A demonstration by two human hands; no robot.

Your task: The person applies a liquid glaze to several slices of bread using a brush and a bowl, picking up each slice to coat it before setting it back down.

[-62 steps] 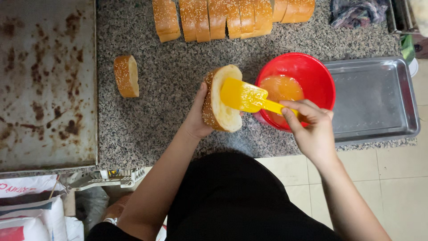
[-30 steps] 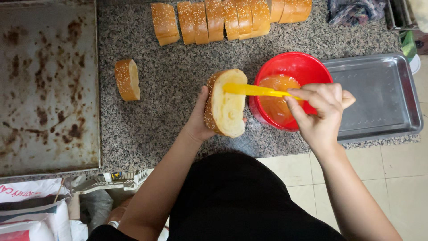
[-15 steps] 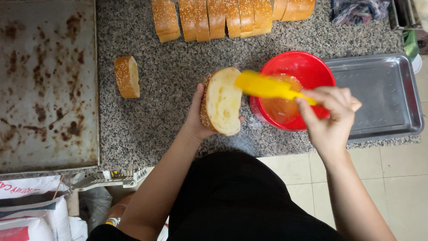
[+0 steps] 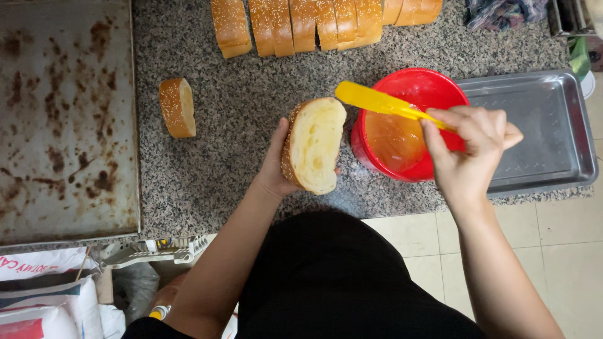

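1. The right hand (image 4: pixel 468 154) pinches the handle of a yellow spatula (image 4: pixel 377 100), fingers curled shut around it. Two seconds ago the blade lay flat on the bread's cut face; since then it has swept across and lifted off, and it now hangs over the bowl's rim, pointing toward ten o'clock.
2. The left hand (image 4: pixel 276 166) cups a sesame-crusted bread slice (image 4: pixel 314 144) from behind, fingers closed on the crust, cut face tilted up. The slice has barely shifted; its crumb looks glossy and yellowish, so I judge the spread is laid on this face.
3. At three o'clock from the slice, just beside it, stands the red bowl (image 4: pixel 440 85) of orange-yellow spread, under the spatula.
4. A steel tray (image 4: pixel 553 125) lies beyond the bowl at three o'clock, touching it.
5. At twelve o'clock a row of cut loaf slices (image 4: pixel 314 25) lies along the granite counter (image 4: pixel 239 125); a lone slice (image 4: pixel 177 107) sits at nine o'clock.
6. Further toward nine o'clock lies a stained baking sheet (image 4: pixel 63 119).
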